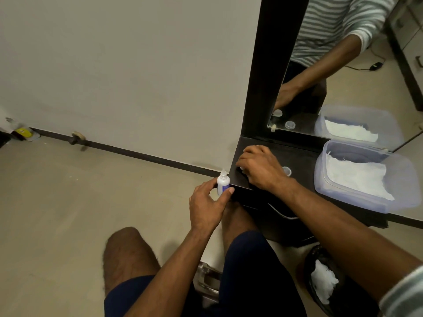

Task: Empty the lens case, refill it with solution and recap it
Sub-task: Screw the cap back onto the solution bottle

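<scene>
A small white solution bottle [222, 182] with a blue label and an uncapped nozzle stands upright at the left corner of the dark shelf [304, 161]. My left hand [207, 205] grips its lower half. My right hand [259, 167] lies fingers-down on the shelf, covering most of the lens case; only a sliver of white shows under the fingertips, so I cannot tell what it holds. A loose translucent cap [287, 170] sits on the shelf just right of that hand.
A clear plastic tub [320, 179] lined with white tissue sits at the shelf's right end. A mirror [343, 76] rises behind the shelf. A dark bin [315, 255] with crumpled tissue stands on the floor below right. My knees are below the shelf edge.
</scene>
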